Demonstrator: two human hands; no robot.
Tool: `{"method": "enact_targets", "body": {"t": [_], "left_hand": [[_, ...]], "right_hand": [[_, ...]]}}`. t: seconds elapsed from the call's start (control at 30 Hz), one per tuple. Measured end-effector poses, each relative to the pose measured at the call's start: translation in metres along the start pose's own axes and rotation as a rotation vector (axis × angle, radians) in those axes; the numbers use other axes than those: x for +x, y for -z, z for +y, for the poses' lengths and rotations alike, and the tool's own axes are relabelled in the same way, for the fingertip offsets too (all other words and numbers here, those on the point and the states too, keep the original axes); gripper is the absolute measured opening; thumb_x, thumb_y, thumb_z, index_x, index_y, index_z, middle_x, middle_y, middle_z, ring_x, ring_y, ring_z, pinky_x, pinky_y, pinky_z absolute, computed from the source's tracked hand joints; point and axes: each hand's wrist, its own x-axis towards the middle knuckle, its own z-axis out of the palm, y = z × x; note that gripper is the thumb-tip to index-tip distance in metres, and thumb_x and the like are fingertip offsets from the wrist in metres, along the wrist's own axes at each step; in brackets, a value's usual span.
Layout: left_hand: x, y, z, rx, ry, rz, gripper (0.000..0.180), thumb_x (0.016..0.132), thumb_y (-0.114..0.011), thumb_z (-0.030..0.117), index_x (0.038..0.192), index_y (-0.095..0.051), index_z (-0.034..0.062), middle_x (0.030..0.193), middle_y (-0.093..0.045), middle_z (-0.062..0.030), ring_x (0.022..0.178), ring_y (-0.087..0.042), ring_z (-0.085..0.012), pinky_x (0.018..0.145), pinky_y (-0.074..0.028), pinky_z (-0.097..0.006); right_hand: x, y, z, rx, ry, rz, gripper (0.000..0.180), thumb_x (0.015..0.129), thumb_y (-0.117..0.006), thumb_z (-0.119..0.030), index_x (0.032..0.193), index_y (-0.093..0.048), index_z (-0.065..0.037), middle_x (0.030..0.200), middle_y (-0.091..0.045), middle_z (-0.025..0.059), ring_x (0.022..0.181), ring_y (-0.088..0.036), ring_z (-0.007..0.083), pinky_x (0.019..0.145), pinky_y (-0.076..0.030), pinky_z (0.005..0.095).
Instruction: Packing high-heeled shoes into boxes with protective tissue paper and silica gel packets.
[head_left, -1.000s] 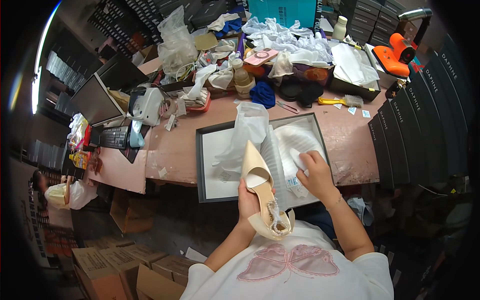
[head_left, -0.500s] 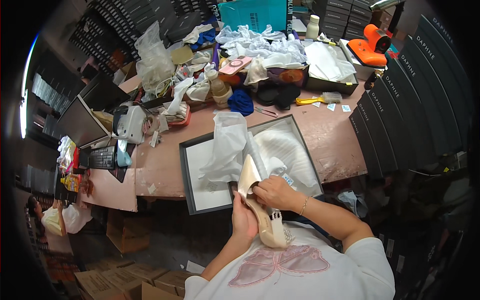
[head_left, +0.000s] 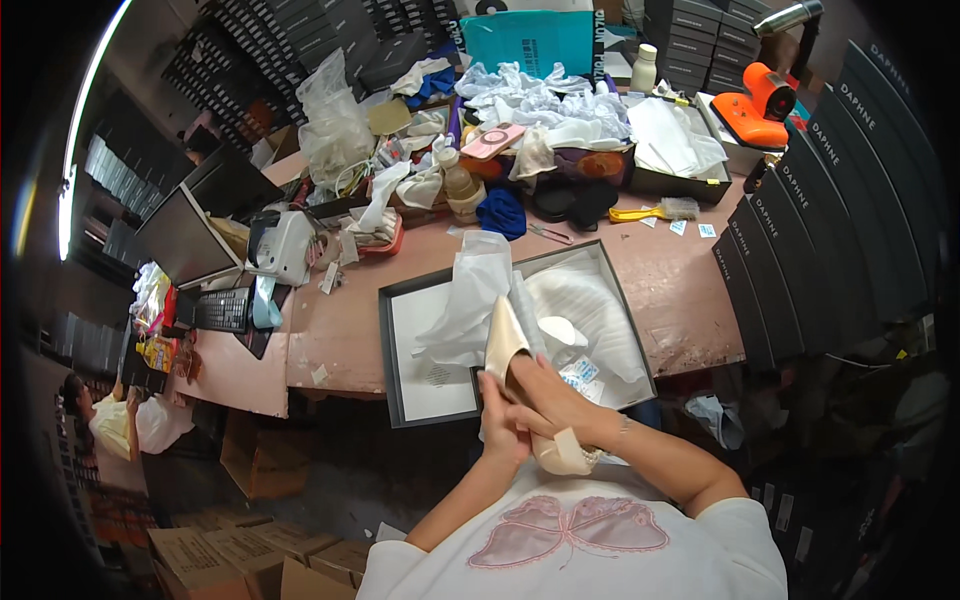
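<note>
A cream pointed-toe shoe [head_left: 505, 335] is held over the front edge of an open shoe box [head_left: 432, 413], its toe pointing away from me. My left hand [head_left: 497, 425] is closed around the shoe's left side. My right hand [head_left: 560, 398] lies over the shoe's opening, its fingers reaching inside toward the toe and the thumb outside. Those fingertips are hidden. Beaded trim and a pale strap show at the heel end, near my shirt. White tissue paper [head_left: 480, 280], a wrapped bundle [head_left: 585, 300] and small printed packets [head_left: 582, 380] lie in the box.
Dark shoe boxes [head_left: 800, 220] rise in a stack on the right. Behind the box are a yellow-handled brush [head_left: 655, 212], tweezers [head_left: 550, 233], a blue cloth [head_left: 501, 213] and a bottle [head_left: 460, 185]. A monitor [head_left: 188, 240] and keyboard [head_left: 222, 309] stand left; another person [head_left: 120, 420] is beyond.
My right hand has slid deeper into the shoe, from a bent grip at its opening to fingers stretched toward the toe. It now covers the insole. The whole view has shifted slightly.
</note>
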Motion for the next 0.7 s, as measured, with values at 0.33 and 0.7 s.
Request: {"method": "enact_targets", "body": {"t": [0.33, 0.7], "left_hand": [[0.01, 0.006, 0.053, 0.259, -0.18, -0.073, 0.056, 0.1, -0.036, 0.05, 0.144, -0.03, 0.0155, 0.126, -0.05, -0.0115, 0.112, -0.053, -0.024, 0.092, -0.049, -0.04], [0.01, 0.009, 0.041, 0.412, -0.281, -0.106, 0.053, 0.102, -0.041, 0.034, 0.148, -0.022, 0.0153, 0.12, -0.05, -0.0122, 0.1, -0.058, -0.0217, 0.086, -0.053, -0.036]], "right_hand": [[0.016, -0.033, -0.014, -0.052, -0.107, -0.049, 0.071, 0.096, -0.036, -0.052, 0.113, -0.051, 0.016, 0.109, -0.053, 0.0335, 0.114, -0.045, 0.0451, 0.105, -0.016, 0.0634], [-0.002, -0.061, -0.009, -0.132, -0.076, -0.011, 0.075, 0.094, -0.037, -0.057, 0.108, -0.055, 0.015, 0.097, -0.054, 0.0305, 0.102, -0.048, 0.0426, 0.104, -0.018, 0.0647]]}}
